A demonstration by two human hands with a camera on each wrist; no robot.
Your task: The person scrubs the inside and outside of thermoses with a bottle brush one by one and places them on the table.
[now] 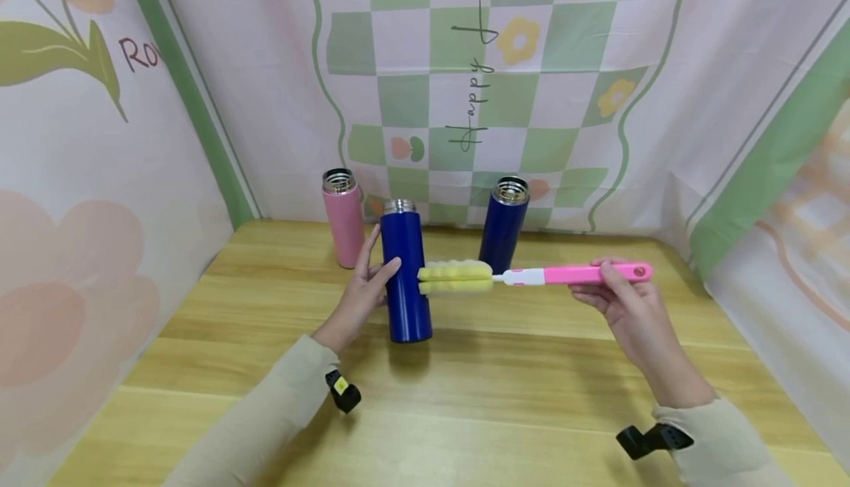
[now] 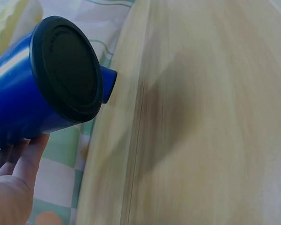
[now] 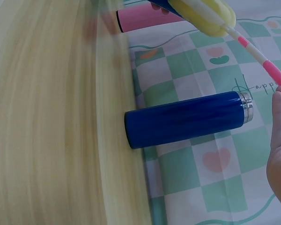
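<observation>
My left hand (image 1: 361, 291) grips a blue bottle (image 1: 406, 280) without a lid, holding it nearly upright above the table. Its dark round base (image 2: 69, 70) faces the left wrist camera, and the table shows below it. In my right hand (image 1: 634, 313) is the pink handle of a bottle brush (image 1: 578, 274), held level. The brush's yellow sponge head (image 1: 458, 277) points left and overlaps the side of the blue bottle in the head view. Only part of the right hand shows at the edge of the right wrist view, beside the pink handle.
A pink bottle (image 1: 344, 225), open at the top, stands at the back left of the wooden table (image 1: 465, 413). Another open dark blue bottle (image 1: 503, 225) stands at the back, right of centre. A patterned curtain (image 1: 564, 103) hangs behind the table and along both sides.
</observation>
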